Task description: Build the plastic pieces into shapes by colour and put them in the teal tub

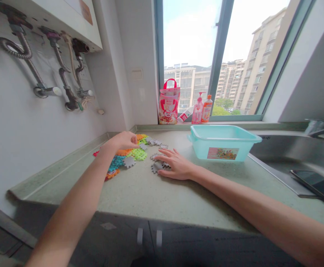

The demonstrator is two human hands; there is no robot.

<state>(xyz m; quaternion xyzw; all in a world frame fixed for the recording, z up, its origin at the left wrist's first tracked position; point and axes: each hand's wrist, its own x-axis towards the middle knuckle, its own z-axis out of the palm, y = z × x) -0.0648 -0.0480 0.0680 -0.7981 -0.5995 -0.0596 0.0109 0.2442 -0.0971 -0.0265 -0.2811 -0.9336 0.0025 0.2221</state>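
A pile of flat interlocking toy pieces (128, 154) in orange, green, blue and grey lies on the grey-green counter (151, 193). My left hand (124, 141) hovers over the pile with fingers curled in a pinch; what it holds is hidden. My right hand (175, 165) lies flat with fingers spread on a few grey pieces (156, 167) to the right of the pile.
A turquoise plastic basin (223, 142) stands right of my right hand. Behind it on the sill are a red bag (169, 102) and pink and orange bottles (202, 108). A steel sink (298, 155) and a dark tray (317, 185) lie at right. Pipes (53, 74) hang on the left wall.
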